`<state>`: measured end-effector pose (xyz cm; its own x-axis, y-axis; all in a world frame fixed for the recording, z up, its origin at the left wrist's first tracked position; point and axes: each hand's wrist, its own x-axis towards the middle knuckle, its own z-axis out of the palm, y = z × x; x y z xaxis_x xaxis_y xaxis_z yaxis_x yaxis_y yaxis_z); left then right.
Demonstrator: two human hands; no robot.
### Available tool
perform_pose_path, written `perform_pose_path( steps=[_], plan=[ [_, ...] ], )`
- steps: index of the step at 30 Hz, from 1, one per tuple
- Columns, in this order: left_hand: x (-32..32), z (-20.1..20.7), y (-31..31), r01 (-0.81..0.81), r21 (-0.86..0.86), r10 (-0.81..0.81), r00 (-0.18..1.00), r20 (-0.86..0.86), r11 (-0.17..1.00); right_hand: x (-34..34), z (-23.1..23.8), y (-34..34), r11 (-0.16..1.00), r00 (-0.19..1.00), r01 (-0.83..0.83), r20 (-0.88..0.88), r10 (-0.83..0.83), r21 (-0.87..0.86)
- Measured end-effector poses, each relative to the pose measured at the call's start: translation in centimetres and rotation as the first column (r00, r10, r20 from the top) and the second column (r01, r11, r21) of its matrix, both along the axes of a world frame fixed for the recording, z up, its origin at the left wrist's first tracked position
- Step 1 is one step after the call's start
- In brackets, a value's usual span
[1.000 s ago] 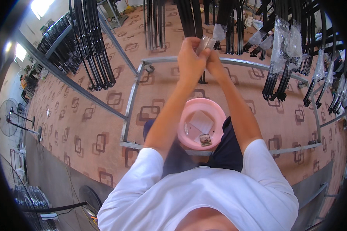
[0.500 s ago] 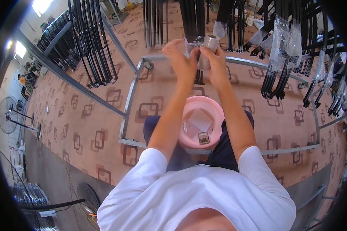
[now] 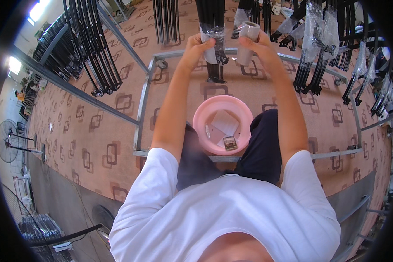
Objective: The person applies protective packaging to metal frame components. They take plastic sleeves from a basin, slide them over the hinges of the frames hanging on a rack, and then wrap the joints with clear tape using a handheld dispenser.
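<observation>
A bundle of long black tubes [image 3: 212, 19] hangs in front of me, with clear plastic film [image 3: 215, 32] wrapped around its lower part. My left hand [image 3: 194, 51] is closed on the left side of this bundle at the film, its thumb across the front. A whitish strip shows below that thumb; what it is I cannot tell. To the right of the bundle, my right hand [image 3: 263, 45] is closed around a roll of stretch film [image 3: 245, 56], held nearly upright with its hollow core end up. The fingers behind the roll are hidden.
A pink plastic basin [image 3: 198, 131] stands between my knees with papers and a small dark square packet inside. A metal frame [image 3: 140, 118] on castors surrounds this spot. More black tube bundles [image 3: 94, 56] hang left and right, some in plastic. A fan [image 3: 11, 139] stands far left.
My hands, close together at the bundle before, have moved apart. The left has gone left and closed on the wrapped bundle; the right has carried the film roll rightward and slightly up.
</observation>
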<state>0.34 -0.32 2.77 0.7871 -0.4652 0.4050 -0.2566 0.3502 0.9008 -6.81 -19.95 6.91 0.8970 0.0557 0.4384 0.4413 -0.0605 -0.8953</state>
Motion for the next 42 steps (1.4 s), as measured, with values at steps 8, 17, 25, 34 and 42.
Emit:
perform_pose_path(
  steps=[8, 17, 25, 34, 42],
  plan=[
    [0.6, -0.5, -0.1, 0.133, -0.064, -0.136, 0.990, -0.039, 0.989, 8.4, 2.9, 4.1, 0.976, 0.976, -0.200, 0.106, 0.190, 0.086],
    [-0.9, -1.1, -1.5, -0.139, -0.081, 0.129, 0.985, -0.116, 0.987, 8.5, 1.0, 5.2, 0.821, 0.876, -0.449, -0.007, 0.482, 0.351],
    [0.8, 1.7, 0.0, -0.056, 0.043, 0.052, 0.995, 0.086, 0.998, 10.0, -0.2, 5.7, 0.849, 0.891, -0.363, -0.123, 0.437, 0.385],
    [-0.1, 1.3, -0.1, 0.047, -0.189, -0.054, 0.998, -0.031, 0.981, 3.1, -8.5, 4.2, 0.856, 0.920, -0.282, -0.130, 0.369, 0.433],
    [0.0, 1.1, -0.1, 0.043, -0.185, -0.042, 0.999, 0.011, 0.982, 3.7, -7.9, 5.0, 0.835, 0.878, -0.396, -0.106, 0.466, 0.382]
  ],
)
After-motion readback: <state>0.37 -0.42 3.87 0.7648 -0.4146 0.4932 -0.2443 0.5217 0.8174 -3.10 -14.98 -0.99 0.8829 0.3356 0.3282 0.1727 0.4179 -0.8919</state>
